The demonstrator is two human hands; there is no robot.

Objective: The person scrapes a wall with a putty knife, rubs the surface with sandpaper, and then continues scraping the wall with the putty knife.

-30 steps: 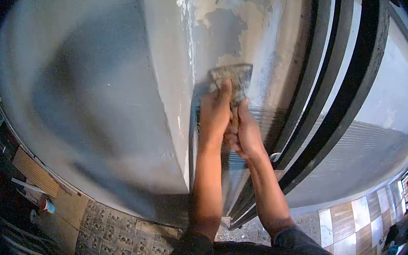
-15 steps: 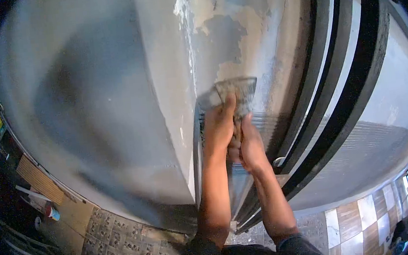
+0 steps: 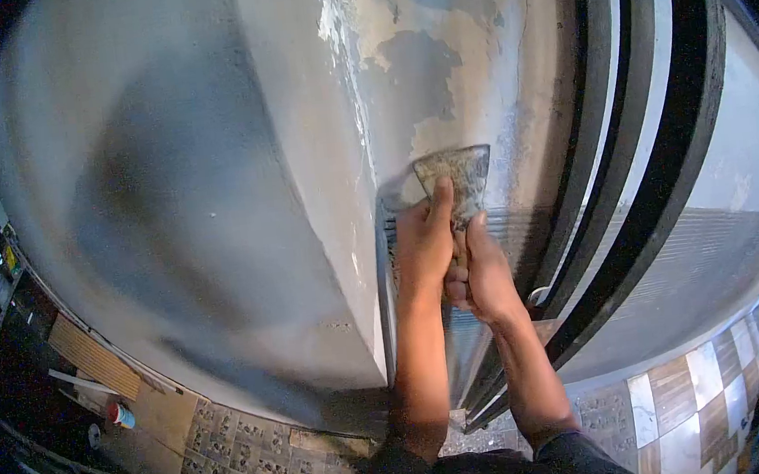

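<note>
A paint-spattered scraper (image 3: 469, 173), wide-bladed like a putty knife, points up against the patchy wall (image 3: 423, 73). My left hand (image 3: 426, 249) is closed on it, the thumb laid along the lower blade. Lower on the right side, my right hand (image 3: 491, 274) grips the handle, which the fingers mostly hide. The blade's top edge lies just below a ragged border between grey and beige paint. Close to the left of the blade runs a wall corner with chipped white paint (image 3: 339, 21).
Dark curved-looking bars (image 3: 659, 201) stand to the right of my arms. A smooth grey wall (image 3: 181, 165) fills the left. Patterned tiles (image 3: 236, 452) cover the floor below; a small red and white container (image 3: 121, 414) and a corrugated brown panel (image 3: 94, 356) are at lower left.
The scraper and both hands appear slightly farther right in the view, and the lower surroundings have shifted right too. The blade, blurred before, now shows sharply and is tilted a little.
</note>
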